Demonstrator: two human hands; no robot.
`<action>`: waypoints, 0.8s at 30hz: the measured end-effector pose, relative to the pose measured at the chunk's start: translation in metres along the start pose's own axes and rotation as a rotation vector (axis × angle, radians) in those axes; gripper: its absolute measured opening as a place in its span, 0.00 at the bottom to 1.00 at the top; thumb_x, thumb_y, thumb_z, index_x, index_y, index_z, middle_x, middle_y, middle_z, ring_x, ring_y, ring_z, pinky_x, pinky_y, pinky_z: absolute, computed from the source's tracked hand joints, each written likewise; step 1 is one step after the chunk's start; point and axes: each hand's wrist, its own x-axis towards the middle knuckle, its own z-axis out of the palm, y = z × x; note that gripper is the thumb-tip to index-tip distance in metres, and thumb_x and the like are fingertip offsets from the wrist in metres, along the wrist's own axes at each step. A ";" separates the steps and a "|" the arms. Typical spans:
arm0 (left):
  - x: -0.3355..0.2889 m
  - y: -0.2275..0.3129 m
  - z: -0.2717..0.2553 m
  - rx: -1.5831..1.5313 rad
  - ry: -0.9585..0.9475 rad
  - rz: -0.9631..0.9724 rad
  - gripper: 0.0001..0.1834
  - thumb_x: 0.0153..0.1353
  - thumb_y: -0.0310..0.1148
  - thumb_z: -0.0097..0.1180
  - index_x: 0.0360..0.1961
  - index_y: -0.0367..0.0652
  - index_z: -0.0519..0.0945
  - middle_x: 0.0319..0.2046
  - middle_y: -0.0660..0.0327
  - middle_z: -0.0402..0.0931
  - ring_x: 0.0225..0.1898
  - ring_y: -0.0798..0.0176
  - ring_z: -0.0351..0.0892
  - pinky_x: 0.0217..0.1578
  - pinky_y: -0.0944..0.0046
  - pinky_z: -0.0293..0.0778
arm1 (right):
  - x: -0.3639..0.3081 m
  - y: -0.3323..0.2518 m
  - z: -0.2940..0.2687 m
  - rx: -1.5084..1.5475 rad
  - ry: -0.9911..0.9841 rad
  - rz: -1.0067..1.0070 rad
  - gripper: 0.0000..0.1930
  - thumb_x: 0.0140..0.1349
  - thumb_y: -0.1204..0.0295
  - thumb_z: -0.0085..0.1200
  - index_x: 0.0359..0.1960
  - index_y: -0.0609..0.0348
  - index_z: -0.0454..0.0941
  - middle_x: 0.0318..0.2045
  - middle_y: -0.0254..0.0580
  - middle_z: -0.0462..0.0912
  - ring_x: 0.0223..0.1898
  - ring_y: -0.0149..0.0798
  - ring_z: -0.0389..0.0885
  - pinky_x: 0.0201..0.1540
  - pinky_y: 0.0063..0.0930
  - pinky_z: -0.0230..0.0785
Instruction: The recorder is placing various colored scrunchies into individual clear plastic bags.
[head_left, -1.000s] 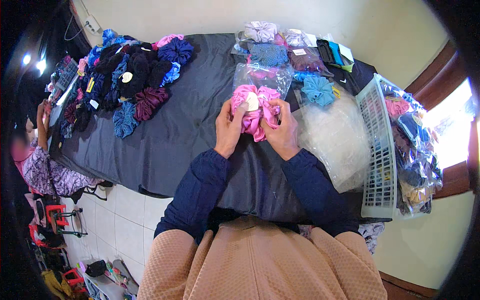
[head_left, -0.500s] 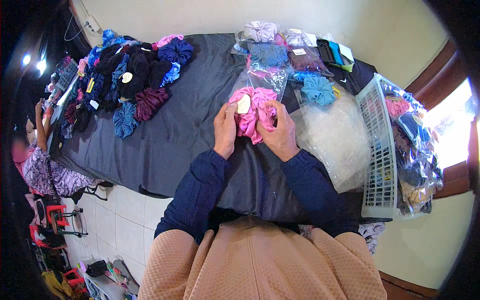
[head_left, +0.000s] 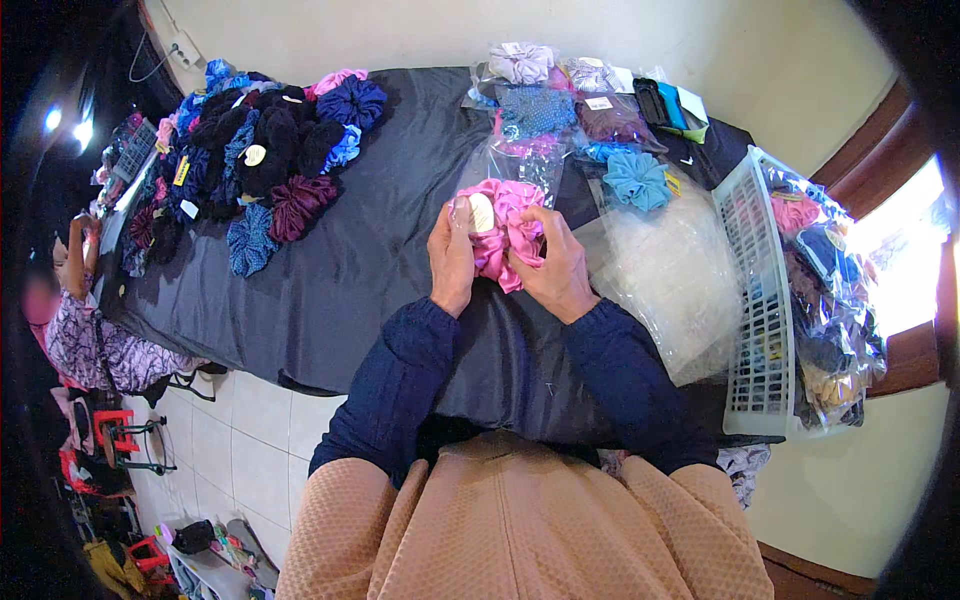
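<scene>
Between my two hands is a pink satin scrunchie [head_left: 500,262], raised over the dark cloth. A pale round tag [head_left: 481,212] hangs on its left part. My left hand [head_left: 453,258] grips the left side, thumb beside the tag. My right hand [head_left: 555,262] pinches the right side, its fingers partly hidden in the folds. Just beyond the scrunchie lies a clear plastic bag [head_left: 528,163]; whether the two touch I cannot tell. To the right, a light blue scrunchie [head_left: 637,181] with a yellow tag rests by a stack of clear plastic bags [head_left: 672,275].
A dark cloth [head_left: 300,310] covers the table. Several scrunchies [head_left: 270,150] are heaped at the left. Bagged scrunchies [head_left: 535,110] lie at the back. A white basket [head_left: 742,330] of packed goods stands at the right. Another person [head_left: 100,335] sits at the far left.
The pink scrunchie has been gathered into a more compact bundle. My right fingers have shifted slightly inward on it. At the far left, the other person's hands have moved.
</scene>
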 end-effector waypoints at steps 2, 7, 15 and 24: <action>0.000 -0.001 0.000 -0.030 -0.002 0.008 0.21 0.70 0.45 0.44 0.44 0.36 0.76 0.37 0.65 0.76 0.38 0.75 0.72 0.40 0.72 0.68 | 0.000 0.000 0.001 -0.023 -0.002 0.014 0.25 0.45 0.78 0.62 0.48 0.62 0.67 0.41 0.50 0.76 0.45 0.51 0.77 0.47 0.36 0.70; -0.002 0.002 0.004 -0.064 -0.039 -0.034 0.20 0.69 0.44 0.45 0.46 0.36 0.77 0.37 0.66 0.78 0.37 0.76 0.73 0.39 0.73 0.69 | -0.002 0.005 0.000 -0.022 0.033 0.010 0.27 0.44 0.77 0.63 0.48 0.61 0.67 0.43 0.50 0.75 0.45 0.51 0.77 0.48 0.35 0.70; -0.004 0.002 0.004 -0.106 -0.081 -0.057 0.15 0.63 0.37 0.57 0.45 0.37 0.76 0.38 0.65 0.77 0.37 0.75 0.74 0.39 0.71 0.71 | 0.002 -0.002 -0.003 -0.189 0.106 -0.038 0.35 0.42 0.76 0.64 0.56 0.54 0.66 0.54 0.54 0.62 0.51 0.55 0.68 0.52 0.41 0.67; -0.002 0.000 0.003 0.112 -0.073 0.037 0.23 0.57 0.34 0.62 0.52 0.36 0.71 0.44 0.59 0.76 0.44 0.69 0.75 0.46 0.68 0.71 | 0.001 -0.002 -0.002 -0.133 0.034 0.058 0.33 0.43 0.75 0.64 0.55 0.57 0.67 0.54 0.55 0.63 0.56 0.56 0.65 0.56 0.41 0.64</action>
